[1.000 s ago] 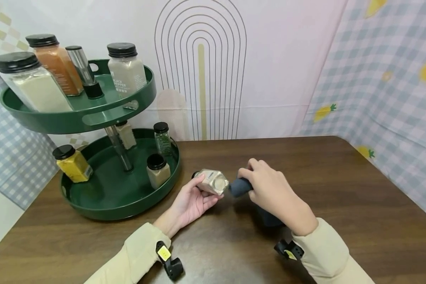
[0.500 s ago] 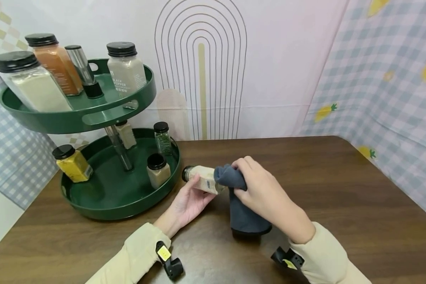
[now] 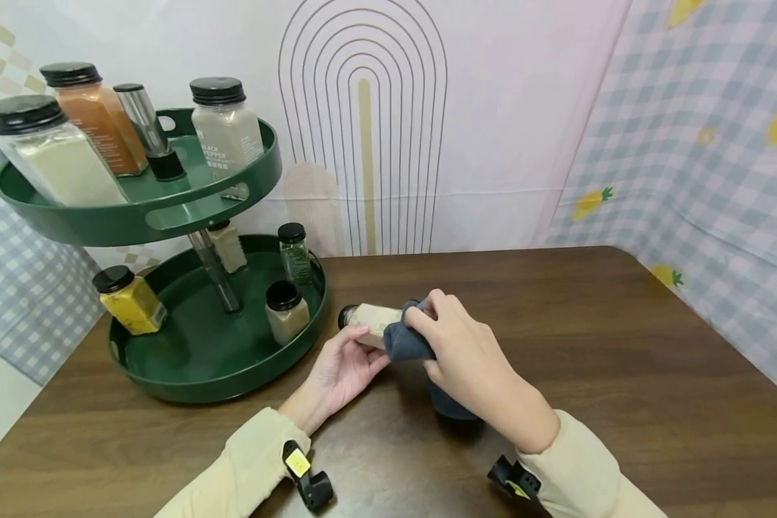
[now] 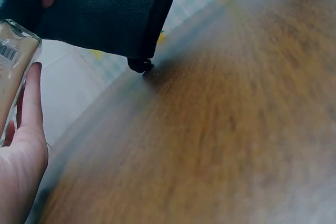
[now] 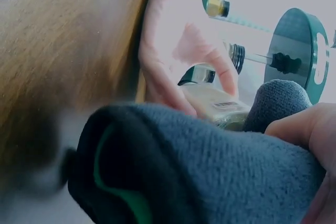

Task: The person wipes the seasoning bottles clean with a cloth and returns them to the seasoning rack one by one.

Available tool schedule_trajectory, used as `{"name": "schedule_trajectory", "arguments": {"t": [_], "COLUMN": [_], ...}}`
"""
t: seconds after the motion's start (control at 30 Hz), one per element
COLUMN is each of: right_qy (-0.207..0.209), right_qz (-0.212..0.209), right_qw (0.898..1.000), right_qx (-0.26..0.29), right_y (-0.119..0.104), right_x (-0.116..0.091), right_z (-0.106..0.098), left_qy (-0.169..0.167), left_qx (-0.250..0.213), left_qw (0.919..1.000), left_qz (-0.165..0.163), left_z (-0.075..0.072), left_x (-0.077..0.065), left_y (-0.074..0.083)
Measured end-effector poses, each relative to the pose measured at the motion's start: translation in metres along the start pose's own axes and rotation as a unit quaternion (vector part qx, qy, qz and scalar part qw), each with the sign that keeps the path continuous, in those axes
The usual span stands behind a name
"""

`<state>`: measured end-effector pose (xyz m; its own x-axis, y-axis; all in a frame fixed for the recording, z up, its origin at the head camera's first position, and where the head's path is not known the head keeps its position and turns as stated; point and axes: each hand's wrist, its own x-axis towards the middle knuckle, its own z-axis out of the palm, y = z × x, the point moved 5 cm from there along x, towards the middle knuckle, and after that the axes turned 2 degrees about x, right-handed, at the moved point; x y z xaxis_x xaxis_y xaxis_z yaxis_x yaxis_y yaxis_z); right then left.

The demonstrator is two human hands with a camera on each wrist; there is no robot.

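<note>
My left hand [image 3: 344,368] holds a glass spice jar [image 3: 372,321] of pale powder, tilted on its side with the black lid pointing left. My right hand [image 3: 461,347] grips a folded dark blue-grey cloth [image 3: 406,341], which covers the jar's base end in the head view. A loose part of the cloth [image 5: 210,161] hangs below that hand and shows a green lining in the right wrist view. From the left wrist, the jar [image 4: 14,59] with its barcode label lies against the fingers, close to the cloth [image 4: 100,17].
A two-tier green tray stand [image 3: 216,392] stands at the left. Its upper tier carries large jars, including an orange one [image 3: 100,126] and a black pepper one [image 3: 226,137]. Several small jars, one yellow [image 3: 132,302], sit on the lower tier. The wooden table [image 3: 589,345] extends right.
My right hand has brought the cloth leftward onto the jar's base end. The jar has turned from base toward the camera to lying sideways in my left hand.
</note>
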<state>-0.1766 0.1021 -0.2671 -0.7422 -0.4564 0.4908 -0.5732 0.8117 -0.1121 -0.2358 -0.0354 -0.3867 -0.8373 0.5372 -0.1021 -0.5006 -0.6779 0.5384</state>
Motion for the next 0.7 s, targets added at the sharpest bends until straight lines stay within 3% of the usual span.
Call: {"name": "schedule_trajectory", "arguments": {"t": [0.4, 0.6, 0.7], "right_qy": [-0.02, -0.059, -0.059], "right_qz": [0.038, 0.098, 0.135], "right_qw": [0.998, 0.991, 0.988], "right_qx": [-0.044, -0.071, -0.051], "right_y": [0.016, 0.03, 0.035], "right_x": [-0.001, -0.001, 0.0], "right_z": [0.009, 0.005, -0.006], "left_qy": [-0.004, -0.037, -0.048], "left_qx": [-0.008, -0.016, -0.007], "left_qw": [1.0, 0.9992, 0.9988], "left_qz": [0.004, 0.008, 0.002], "left_z": [-0.001, 0.002, 0.004], "left_x": [-0.002, -0.003, -0.004], "left_y": [0.002, 0.002, 0.001]}}
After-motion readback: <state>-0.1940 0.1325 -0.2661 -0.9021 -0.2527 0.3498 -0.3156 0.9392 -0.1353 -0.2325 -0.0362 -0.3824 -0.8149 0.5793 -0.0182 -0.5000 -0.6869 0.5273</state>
